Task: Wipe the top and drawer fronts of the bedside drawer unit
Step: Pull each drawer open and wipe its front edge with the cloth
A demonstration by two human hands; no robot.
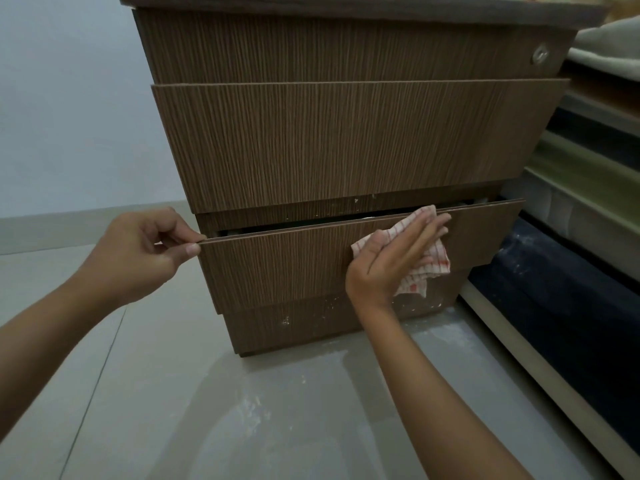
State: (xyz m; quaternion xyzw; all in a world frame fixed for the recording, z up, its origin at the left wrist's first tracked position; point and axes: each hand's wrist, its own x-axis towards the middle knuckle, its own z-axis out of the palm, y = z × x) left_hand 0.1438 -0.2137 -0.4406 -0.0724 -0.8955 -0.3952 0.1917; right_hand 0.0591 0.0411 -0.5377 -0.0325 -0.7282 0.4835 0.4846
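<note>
bare forearms, no sleeves showing

Pale blue-grey painted wall fills upper left of frame. Glossy beige floor tiles across bottom, w/ whitish smears centre. Stacked striped mattresses & bedding along right edge. Light dim.

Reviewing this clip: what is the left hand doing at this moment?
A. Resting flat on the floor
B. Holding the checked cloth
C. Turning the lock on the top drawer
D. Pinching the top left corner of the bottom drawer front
D: the left hand pinches the top left corner of the bottom drawer front, while the right hand presses the checked cloth flat against it.
</note>
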